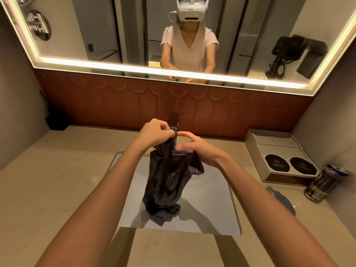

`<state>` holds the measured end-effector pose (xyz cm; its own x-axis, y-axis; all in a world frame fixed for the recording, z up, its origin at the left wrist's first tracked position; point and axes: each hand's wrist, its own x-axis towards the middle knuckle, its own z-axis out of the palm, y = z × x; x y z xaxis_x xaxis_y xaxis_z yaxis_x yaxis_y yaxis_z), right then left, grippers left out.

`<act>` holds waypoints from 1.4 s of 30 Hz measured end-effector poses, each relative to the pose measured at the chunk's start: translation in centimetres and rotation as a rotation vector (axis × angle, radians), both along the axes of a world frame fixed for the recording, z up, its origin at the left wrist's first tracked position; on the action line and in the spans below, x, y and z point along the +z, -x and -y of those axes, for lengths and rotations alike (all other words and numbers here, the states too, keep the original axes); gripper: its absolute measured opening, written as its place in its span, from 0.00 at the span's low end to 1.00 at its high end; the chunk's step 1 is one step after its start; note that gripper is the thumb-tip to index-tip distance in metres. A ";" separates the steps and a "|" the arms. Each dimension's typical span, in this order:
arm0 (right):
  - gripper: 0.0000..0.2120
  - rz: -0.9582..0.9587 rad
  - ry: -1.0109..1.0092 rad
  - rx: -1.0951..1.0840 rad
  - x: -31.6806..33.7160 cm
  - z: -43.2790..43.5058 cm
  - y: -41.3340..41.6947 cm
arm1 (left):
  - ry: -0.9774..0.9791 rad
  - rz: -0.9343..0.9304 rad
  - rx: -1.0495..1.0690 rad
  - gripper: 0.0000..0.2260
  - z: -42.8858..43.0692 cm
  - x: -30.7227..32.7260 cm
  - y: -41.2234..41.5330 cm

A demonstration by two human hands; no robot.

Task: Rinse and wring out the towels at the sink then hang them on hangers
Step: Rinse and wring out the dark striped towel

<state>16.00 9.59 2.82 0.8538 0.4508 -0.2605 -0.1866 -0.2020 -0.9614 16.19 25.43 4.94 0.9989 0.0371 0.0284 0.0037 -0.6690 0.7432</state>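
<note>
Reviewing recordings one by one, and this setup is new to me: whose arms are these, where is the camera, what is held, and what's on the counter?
No machine here: a person works with two bare hands. The single picture comes from a wide-angle camera worn on the head, looking forward and down; the mirror shows the headset. The left hand pinches the top of a dark towel beside the faucet, and the right hand grips it slightly lower. The towel hangs down, its lower end bunched on the sink floor. On the counter, to the right, are a blue cloth, a can and a tray with two black discs; a black box stands far left.
</note>
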 end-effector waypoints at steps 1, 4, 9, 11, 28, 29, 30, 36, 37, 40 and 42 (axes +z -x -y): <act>0.20 0.077 0.085 0.040 0.0 -0.5 -0.1 | 0.067 -0.042 -0.073 0.05 0.3 0.2 0.2; 0.12 0.177 0.089 -0.063 0.1 -1.1 -0.5 | 0.290 -0.028 -0.071 0.06 0.2 0.5 0.3; 0.09 0.111 -0.127 -0.187 0.7 -1.1 -1.1 | 0.413 -0.065 -0.101 0.25 -1.4 -2.4 0.2; 0.08 0.095 -0.203 -0.232 1.5 -1.3 -1.1 | 0.234 -0.237 -0.331 0.31 -0.8 -4.2 0.9; 0.11 0.098 -0.610 -0.563 4.7 5.7 -0.4 | 0.180 -0.302 0.109 0.14 2.6 -11.4 -1.2; 0.18 0.110 -0.450 -0.584 4.1 6.4 -0.8 | 0.208 -0.288 0.124 0.14 2.3 -11.0 -1.6; 0.23 0.110 -0.256 -0.595 3.0 7.0 -1.1 | 0.225 -0.285 0.133 0.14 2.1 -10.6 -1.9; 0.03 -0.158 0.480 -0.520 -2.0 7.0 0.6 | 0.151 -0.338 -0.184 0.21 2.0 -4.7 -2.6; 0.03 -0.194 0.557 -0.490 -2.8 6.9 0.9 | 0.108 -0.316 -0.211 0.23 2.1 -3.7 -2.4; 0.37 -0.157 0.595 -0.289 -4.8 6.0 1.2 | -0.047 -0.134 -0.224 0.20 3.0 -1.3 -1.9; 0.49 -0.029 0.454 -0.182 -5.0 4.7 1.5 | -0.134 -0.007 -0.238 0.20 3.9 -0.1 -1.2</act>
